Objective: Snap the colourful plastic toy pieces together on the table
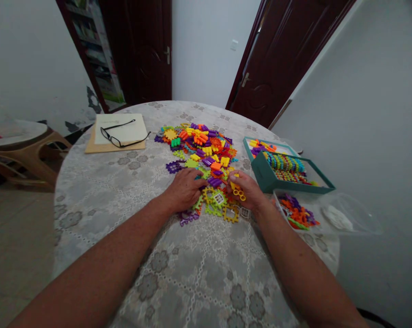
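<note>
A heap of colourful plastic building pieces (202,148) lies in the middle of a round table with a patterned grey cloth (131,214). My left hand (185,187) rests palm down on the near edge of the heap, fingers spread over flat square pieces. My right hand (243,189) is curled beside it, pinching a small yellow piece (239,194) with round holes. Flat yellow, green and purple square frames (219,207) lie between and just below both hands.
A teal box (265,180) with sorted pieces stands right of the heap, a clear plastic tub (325,218) of pieces in front of it. Black glasses (122,134) lie on a notebook (115,136) at the far left. A wooden chair (28,155) and two dark doors stand beyond.
</note>
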`<state>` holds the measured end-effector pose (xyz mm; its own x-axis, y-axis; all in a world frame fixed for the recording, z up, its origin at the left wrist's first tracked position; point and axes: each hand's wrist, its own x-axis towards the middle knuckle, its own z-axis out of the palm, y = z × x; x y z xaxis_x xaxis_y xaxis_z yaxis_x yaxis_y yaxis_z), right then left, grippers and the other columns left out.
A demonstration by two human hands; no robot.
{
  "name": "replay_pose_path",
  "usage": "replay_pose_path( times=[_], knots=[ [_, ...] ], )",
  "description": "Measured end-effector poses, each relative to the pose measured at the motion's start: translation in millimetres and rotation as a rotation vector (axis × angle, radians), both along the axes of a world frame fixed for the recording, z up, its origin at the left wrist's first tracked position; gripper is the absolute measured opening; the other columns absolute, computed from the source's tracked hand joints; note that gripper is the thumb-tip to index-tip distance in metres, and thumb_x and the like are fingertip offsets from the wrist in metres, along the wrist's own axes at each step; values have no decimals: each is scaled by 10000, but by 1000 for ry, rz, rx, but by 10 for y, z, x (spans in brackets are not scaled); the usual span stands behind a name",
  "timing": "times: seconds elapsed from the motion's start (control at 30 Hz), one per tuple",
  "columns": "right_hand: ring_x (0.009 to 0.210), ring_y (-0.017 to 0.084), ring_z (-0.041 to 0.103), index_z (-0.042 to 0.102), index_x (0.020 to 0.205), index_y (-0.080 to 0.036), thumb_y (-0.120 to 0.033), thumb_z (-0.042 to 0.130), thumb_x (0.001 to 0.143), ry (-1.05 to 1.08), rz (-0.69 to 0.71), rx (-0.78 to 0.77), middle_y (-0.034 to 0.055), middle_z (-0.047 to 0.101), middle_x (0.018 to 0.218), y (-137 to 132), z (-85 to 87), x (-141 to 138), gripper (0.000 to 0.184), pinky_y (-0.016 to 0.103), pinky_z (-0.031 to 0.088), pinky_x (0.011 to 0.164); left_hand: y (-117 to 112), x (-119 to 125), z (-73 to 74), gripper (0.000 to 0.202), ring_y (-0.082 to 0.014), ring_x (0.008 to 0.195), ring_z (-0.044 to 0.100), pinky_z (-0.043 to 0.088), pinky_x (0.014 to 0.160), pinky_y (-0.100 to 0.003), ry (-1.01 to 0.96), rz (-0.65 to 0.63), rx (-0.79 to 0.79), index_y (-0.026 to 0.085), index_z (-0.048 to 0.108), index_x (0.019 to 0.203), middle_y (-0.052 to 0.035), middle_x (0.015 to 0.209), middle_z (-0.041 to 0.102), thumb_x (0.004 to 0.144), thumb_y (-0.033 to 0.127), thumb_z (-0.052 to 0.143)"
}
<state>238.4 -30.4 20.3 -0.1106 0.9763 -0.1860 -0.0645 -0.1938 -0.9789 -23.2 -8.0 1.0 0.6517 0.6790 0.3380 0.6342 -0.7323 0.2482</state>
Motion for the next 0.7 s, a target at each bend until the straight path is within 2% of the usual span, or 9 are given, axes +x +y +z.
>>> replay_pose_path(
  times=[0.13, 0.23, 0.33, 0.43, 0.57, 0.7],
  knots=[
    [551, 155, 601, 583, 1002, -254, -486, 847, 718, -181, -57, 62, -37, 690, 682, 5, -63, -14, 453, 249, 439, 518, 32, 6, -60, 340, -312, 1303, 533, 410, 1143, -521, -6, 30, 49, 244, 726, 1268, -121, 1366, 650, 955, 223, 596],
    [587, 163, 623, 611, 1016, -249, -473, 826, 747, -222, -11, 101, -28, 709, 708, -11, -81, -49, 411, 268, 466, 572, 60, 19, -75, 280, -308, 1277, 558, 433, 1123, -499, -5, 38, 66, 219, 737, 1234, -127, 1335, 674, 984, 287, 631],
    [629, 165, 632, 653, 1065, -241, -466, 809, 772, -268, 20, 140, -26, 712, 736, -26, -88, -84, 401, 273, 470, 608, 98, 23, -49, 235, -281, 1176, 605, 464, 1063, -455, -2, 38, 77, 202, 754, 1144, -118, 1193, 724, 1037, 298, 568],
    [670, 166, 649, 681, 1106, -229, -454, 804, 783, -287, 14, 171, -15, 728, 804, -31, -94, -102, 413, 284, 490, 642, 130, 9, -19, 301, -253, 1053, 628, 476, 994, -422, -34, 67, 90, 198, 745, 1051, -102, 1051, 737, 1085, 291, 461],
    [688, 159, 666, 703, 1128, -227, -457, 793, 796, -306, 29, 186, 17, 764, 977, -27, -112, -105, 414, 299, 515, 661, 123, -20, -12, 277, -248, 1019, 628, 467, 969, -421, -59, 79, 79, 212, 729, 1073, -92, 1035, 729, 1078, 321, 474],
    [709, 151, 681, 716, 1078, -228, -449, 783, 806, -315, 56, 212, 26, 764, 1074, -29, -126, -112, 356, 305, 528, 692, 55, -16, -3, 250, -287, 1058, 606, 455, 955, -453, 26, 73, 64, 226, 726, 1139, -110, 1094, 708, 993, 400, 622]
  ],
)
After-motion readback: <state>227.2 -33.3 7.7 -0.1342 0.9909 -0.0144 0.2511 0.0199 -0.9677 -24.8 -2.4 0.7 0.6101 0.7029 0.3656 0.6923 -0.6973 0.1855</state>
